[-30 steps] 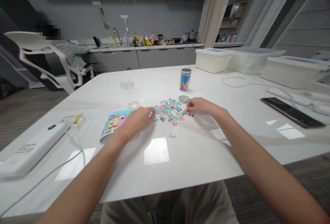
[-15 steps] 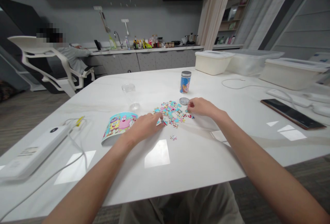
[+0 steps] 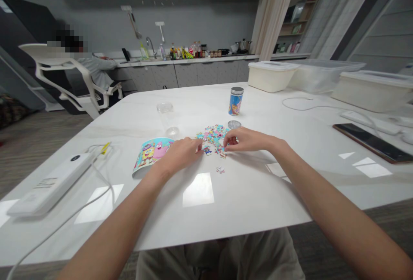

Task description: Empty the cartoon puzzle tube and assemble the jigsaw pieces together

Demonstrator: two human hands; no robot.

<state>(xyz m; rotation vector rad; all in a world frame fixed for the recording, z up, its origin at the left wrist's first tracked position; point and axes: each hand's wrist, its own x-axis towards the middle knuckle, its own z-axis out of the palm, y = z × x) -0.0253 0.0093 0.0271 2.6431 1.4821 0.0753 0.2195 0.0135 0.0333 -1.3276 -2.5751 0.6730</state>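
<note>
A loose heap of jigsaw puzzle pieces (image 3: 213,133) in blue, pink and yellow lies on the white table. At its left edge is my left hand (image 3: 186,153), fingers curled in and thumb side toward the heap. A dark blue puzzle piece (image 3: 208,152) lies just by those fingertips. My right hand (image 3: 244,139) reaches over the heap's right side with its fingers bent into a pinch. Whatever sits between the fingers of either hand is too small or hidden to make out. One pale puzzle piece (image 3: 220,169) lies apart, nearer to me.
Left of the hands lies a curved cartoon picture sheet (image 3: 150,154). Behind the heap are a clear jar (image 3: 167,118), a metal lid (image 3: 234,124) and a blue cartoon can (image 3: 235,101). A white power strip (image 3: 48,185) trails cables at left; a phone (image 3: 371,142) lies right.
My right hand has moved left from beside the lid onto the heap's right side. My left hand stays at the heap's left edge. The view has shifted slightly.
</note>
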